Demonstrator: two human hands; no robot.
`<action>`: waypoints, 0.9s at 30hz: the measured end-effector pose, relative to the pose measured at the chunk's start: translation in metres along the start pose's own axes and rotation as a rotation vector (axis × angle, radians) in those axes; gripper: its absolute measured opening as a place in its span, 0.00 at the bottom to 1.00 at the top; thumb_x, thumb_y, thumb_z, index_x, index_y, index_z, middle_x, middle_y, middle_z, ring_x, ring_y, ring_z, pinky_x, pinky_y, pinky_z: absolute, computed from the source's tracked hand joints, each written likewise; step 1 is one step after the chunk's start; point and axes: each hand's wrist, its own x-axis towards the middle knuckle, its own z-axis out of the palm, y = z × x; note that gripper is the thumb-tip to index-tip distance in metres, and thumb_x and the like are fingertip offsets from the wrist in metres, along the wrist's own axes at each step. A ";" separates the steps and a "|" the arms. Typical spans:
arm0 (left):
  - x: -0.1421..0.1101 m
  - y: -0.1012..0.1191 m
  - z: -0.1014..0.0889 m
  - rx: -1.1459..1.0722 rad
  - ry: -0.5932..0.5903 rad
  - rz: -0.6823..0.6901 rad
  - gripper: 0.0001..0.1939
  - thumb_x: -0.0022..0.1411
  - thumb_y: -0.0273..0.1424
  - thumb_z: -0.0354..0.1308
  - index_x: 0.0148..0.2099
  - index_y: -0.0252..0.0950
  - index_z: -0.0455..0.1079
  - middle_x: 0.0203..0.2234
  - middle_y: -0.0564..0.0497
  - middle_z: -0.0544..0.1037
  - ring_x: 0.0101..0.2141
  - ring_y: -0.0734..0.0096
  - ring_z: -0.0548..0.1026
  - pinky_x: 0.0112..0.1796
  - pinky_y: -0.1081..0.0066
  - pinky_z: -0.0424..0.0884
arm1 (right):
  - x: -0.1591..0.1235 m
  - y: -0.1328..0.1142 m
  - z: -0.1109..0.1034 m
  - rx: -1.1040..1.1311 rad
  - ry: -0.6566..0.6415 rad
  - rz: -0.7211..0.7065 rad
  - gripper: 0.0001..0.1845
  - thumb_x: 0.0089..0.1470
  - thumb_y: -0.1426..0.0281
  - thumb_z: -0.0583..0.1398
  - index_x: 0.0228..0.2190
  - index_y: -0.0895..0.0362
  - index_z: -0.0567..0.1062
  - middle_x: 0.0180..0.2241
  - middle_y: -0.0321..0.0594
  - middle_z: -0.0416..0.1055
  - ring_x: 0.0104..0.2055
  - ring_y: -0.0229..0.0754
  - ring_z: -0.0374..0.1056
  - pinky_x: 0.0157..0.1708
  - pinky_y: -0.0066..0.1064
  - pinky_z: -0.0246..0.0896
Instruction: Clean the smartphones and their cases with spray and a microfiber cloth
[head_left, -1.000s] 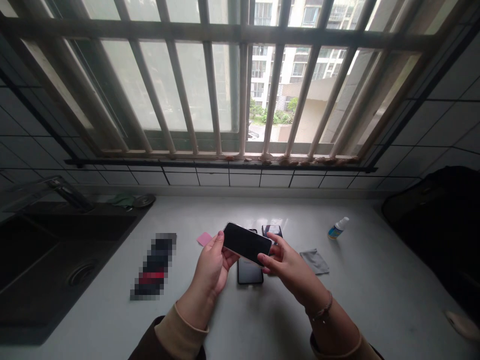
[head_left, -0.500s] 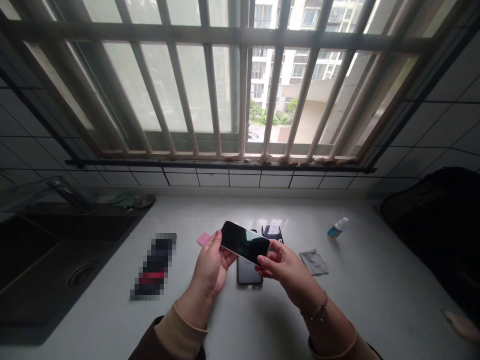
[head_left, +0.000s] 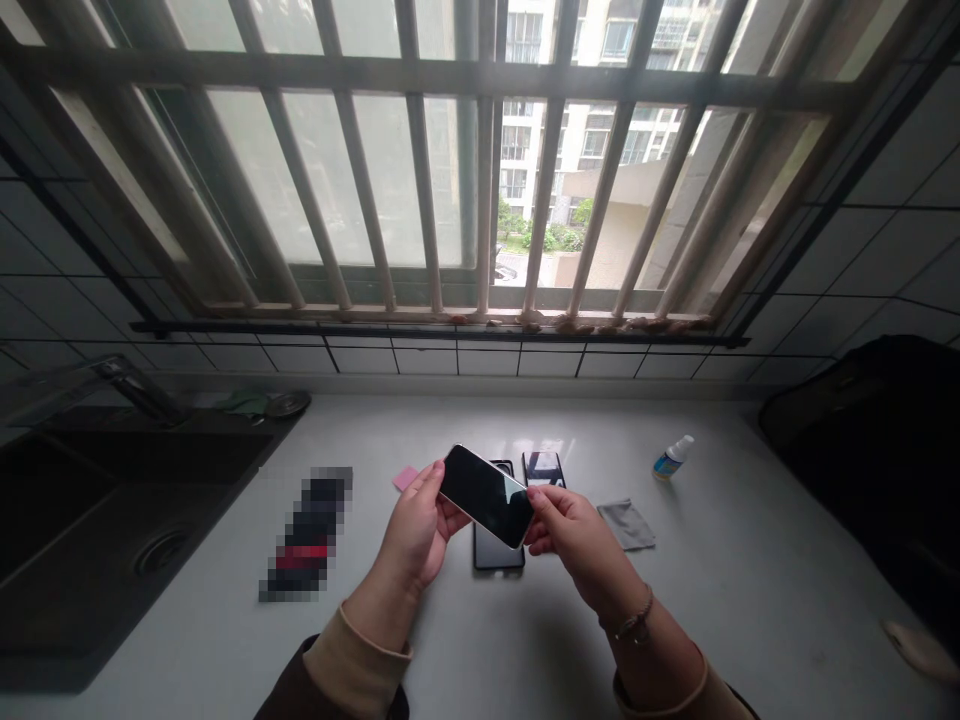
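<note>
"Pale, glossy tabletop (head_left: pixel 735 520) under a barred window (head_left: pixel 375 180); where was the phone?"

"I had the black-screened phone with a pale rim (head_left: pixel 487 497) raised and tilted above it, partly covering my view of a black-framed phone (head_left: pixel 499 552)."

"And your fingers?"

"On the left hand (head_left: pixel 412 525), clamped on its left end; on the right hand (head_left: pixel 570 525), pinched at its right end."

"Anything nearby?"

"I saw a pink square (head_left: pixel 406 478) to the left, a dark reflective rectangle (head_left: pixel 543 466) behind, and, to the right, a crumpled grey cloth (head_left: pixel 628 524) and a white-capped bottle (head_left: pixel 673 458)."
</note>
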 end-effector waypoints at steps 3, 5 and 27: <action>0.000 0.000 0.000 -0.006 0.009 -0.008 0.07 0.71 0.32 0.59 0.48 0.36 0.72 0.35 0.47 0.82 0.31 0.66 0.81 0.33 0.64 0.81 | 0.000 0.001 0.000 0.018 -0.008 0.006 0.32 0.53 0.41 0.67 0.35 0.59 0.80 0.25 0.37 0.75 0.26 0.35 0.69 0.27 0.25 0.66; -0.001 0.001 0.000 -0.007 0.012 -0.010 0.07 0.71 0.32 0.59 0.48 0.35 0.73 0.35 0.47 0.82 0.31 0.66 0.81 0.32 0.64 0.81 | -0.001 0.001 0.001 0.025 -0.012 0.011 0.31 0.53 0.41 0.67 0.35 0.59 0.79 0.25 0.37 0.74 0.26 0.35 0.70 0.27 0.25 0.66; 0.001 -0.009 0.001 -0.109 0.043 -0.021 0.08 0.71 0.30 0.57 0.50 0.34 0.73 0.43 0.41 0.83 0.39 0.61 0.84 0.40 0.57 0.82 | -0.002 0.014 0.004 -0.667 0.293 -0.431 0.30 0.57 0.56 0.67 0.57 0.56 0.73 0.52 0.52 0.71 0.46 0.53 0.73 0.44 0.44 0.75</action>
